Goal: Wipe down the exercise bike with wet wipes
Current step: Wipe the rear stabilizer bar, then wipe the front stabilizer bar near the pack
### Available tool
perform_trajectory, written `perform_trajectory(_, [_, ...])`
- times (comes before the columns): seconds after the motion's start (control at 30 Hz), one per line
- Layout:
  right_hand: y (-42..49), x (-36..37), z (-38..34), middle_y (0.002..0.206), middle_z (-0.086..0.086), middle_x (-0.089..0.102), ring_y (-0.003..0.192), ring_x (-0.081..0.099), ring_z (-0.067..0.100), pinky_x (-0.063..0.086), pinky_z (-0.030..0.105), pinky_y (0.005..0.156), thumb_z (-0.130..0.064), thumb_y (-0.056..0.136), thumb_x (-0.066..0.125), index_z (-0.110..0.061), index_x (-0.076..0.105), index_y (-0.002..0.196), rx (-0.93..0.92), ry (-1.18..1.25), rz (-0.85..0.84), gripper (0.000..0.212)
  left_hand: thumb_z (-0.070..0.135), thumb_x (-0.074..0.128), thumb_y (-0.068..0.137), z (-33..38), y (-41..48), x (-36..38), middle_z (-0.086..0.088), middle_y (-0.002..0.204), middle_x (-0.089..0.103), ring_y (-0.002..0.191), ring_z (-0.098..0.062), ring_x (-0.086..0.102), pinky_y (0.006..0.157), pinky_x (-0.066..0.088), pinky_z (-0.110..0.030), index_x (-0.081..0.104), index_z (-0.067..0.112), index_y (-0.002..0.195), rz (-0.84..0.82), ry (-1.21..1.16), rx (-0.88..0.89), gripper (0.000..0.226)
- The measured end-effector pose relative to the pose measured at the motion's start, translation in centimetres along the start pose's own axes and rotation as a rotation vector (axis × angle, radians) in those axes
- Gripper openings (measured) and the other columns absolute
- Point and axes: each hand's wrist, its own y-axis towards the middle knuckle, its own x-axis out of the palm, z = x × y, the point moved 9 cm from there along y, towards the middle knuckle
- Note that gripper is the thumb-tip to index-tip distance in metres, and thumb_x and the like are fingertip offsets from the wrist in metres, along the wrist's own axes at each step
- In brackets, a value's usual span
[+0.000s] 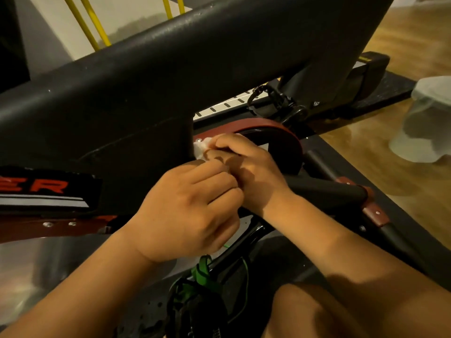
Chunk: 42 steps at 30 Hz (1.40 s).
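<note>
The exercise bike's thick black frame (146, 81) crosses the view diagonally. Below it curves a dark red guard (280, 135). My right hand (251, 172) presses a crumpled white wet wipe (201, 146) against the left end of the red guard, where it meets the frame. Most of the wipe is hidden under the fingers. My left hand (192, 211) is curled into a fist just in front, its knuckles touching my right hand. I cannot see anything inside that fist.
A pedal with green straps (202, 276) hangs below my hands. The silver flywheel (36, 264) lies at lower left. A clear plastic bag (427, 118) sits on the wooden floor at right. Yellow bars (95, 23) stand behind the frame. My knee (317, 313) is at lower right.
</note>
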Motion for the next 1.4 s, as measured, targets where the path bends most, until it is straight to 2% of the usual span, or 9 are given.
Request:
perform_trajectory(0.07, [-1.1, -1.0, 1.6, 0.101, -0.006, 0.064, 0.101, 0.063, 0.021, 0.047, 0.054, 0.094, -0.049, 0.082, 0.059, -0.038, 0.066, 0.087, -0.017, -0.109, 0.029, 0.014, 0.008, 0.056, 0.089, -0.3, 0.0, -0.3, -0.012, 0.081, 0.066, 0.071, -0.03, 0.06, 0.062, 0.048, -0.041, 0.069, 0.003, 0.075, 0.042, 0.001, -0.01, 0.02])
perform_trajectory(0.23, [-8.6, -4.4, 11.8, 0.102, 0.014, 0.062, 0.091, 0.063, 0.032, 0.045, 0.023, 0.085, 0.009, 0.076, 0.07, -0.003, 0.069, 0.09, 0.425, -0.3, 0.223, 0.018, 0.009, 0.058, 0.089, -0.3, -0.5, 0.7, -0.011, 0.083, 0.066, 0.074, -0.03, 0.062, 0.062, 0.05, -0.041, 0.07, 0.003, 0.078, 0.0, 0.004, -0.02, 0.017])
perform_trajectory(0.37, [-10.8, -4.8, 14.4, 0.089, 0.012, 0.064, 0.088, 0.062, 0.029, 0.03, 0.015, 0.075, 0.007, 0.074, 0.067, -0.004, 0.065, 0.077, 0.73, -0.313, 0.293, 0.012, 0.009, 0.056, 0.089, 0.1, -1.6, 1.9, -0.009, 0.08, 0.064, 0.073, -0.028, 0.059, 0.064, 0.049, -0.04, 0.068, 0.005, 0.075, -0.057, -0.035, -0.047, 0.019])
perform_trajectory(0.67, [-3.2, -0.5, -0.3, 0.113, 0.011, 0.066, 0.11, 0.06, 0.02, 0.043, 0.016, 0.098, -0.007, 0.087, 0.053, -0.002, 0.07, 0.112, 0.219, 0.028, 0.371, 0.03, 0.015, 0.054, 0.087, -0.8, -7.7, 4.9, -0.01, 0.095, 0.066, 0.101, -0.031, 0.061, 0.086, 0.049, -0.039, 0.068, 0.006, 0.086, -0.307, -0.043, -0.167, 0.017])
perform_trajectory(0.8, [-1.8, -2.3, 0.4, 0.095, 0.013, 0.066, 0.089, 0.063, 0.029, 0.041, 0.025, 0.083, -0.003, 0.085, 0.057, -0.002, 0.07, 0.099, 0.258, -0.054, 0.312, 0.019, 0.018, 0.057, 0.087, -1.5, -9.8, 2.8, -0.005, 0.104, 0.067, 0.1, -0.024, 0.062, 0.079, 0.053, -0.037, 0.069, 0.011, 0.106, -0.233, -0.109, -0.474, 0.024])
perform_trajectory(0.9, [-3.3, -1.6, -0.5, 0.083, 0.003, 0.058, 0.078, 0.055, 0.02, 0.034, 0.01, 0.072, -0.003, 0.088, 0.057, -0.008, 0.068, 0.093, 0.375, 0.006, 0.227, 0.013, 0.023, 0.061, 0.092, -2.7, -13.3, 1.6, 0.006, 0.098, 0.064, 0.084, -0.002, 0.062, 0.074, 0.05, -0.021, 0.066, 0.014, 0.116, -0.106, -0.314, -0.88, 0.026])
perform_trajectory(1.1, [-7.8, 11.9, -8.8, 0.089, -0.008, 0.073, 0.087, 0.068, 0.004, 0.054, 0.018, 0.072, -0.004, 0.092, 0.061, -0.032, 0.071, 0.091, 0.653, 0.853, -0.255, 0.03, 0.031, 0.046, 0.103, -0.6, -21.7, 3.9, -0.007, 0.085, 0.062, 0.07, -0.012, 0.06, 0.06, 0.05, -0.022, 0.061, 0.009, 0.101, 0.312, -1.171, -1.685, 0.027])
perform_trajectory(1.23, [-7.7, 15.7, -11.9, 0.096, 0.001, 0.075, 0.092, 0.072, 0.018, 0.059, 0.038, 0.078, -0.003, 0.092, 0.059, -0.028, 0.073, 0.098, 0.739, 1.106, -0.408, 0.029, 0.026, 0.057, 0.099, 0.2, -27.1, 0.2, -0.016, 0.096, 0.071, 0.086, -0.025, 0.068, 0.08, 0.057, -0.038, 0.07, 0.007, 0.107, 0.321, -0.904, -1.745, 0.023])
perform_trajectory(1.4, [-4.9, 15.2, -13.7, 0.096, 0.006, 0.071, 0.087, 0.072, 0.014, 0.061, 0.033, 0.074, -0.011, 0.095, 0.061, -0.029, 0.066, 0.096, 0.616, 0.897, -0.377, 0.019, 0.002, 0.066, 0.089, -0.6, -32.5, -6.3, 0.0, 0.081, 0.066, 0.068, 0.001, 0.06, 0.069, 0.051, -0.018, 0.071, 0.011, 0.093, 0.34, -0.569, -1.781, 0.011])
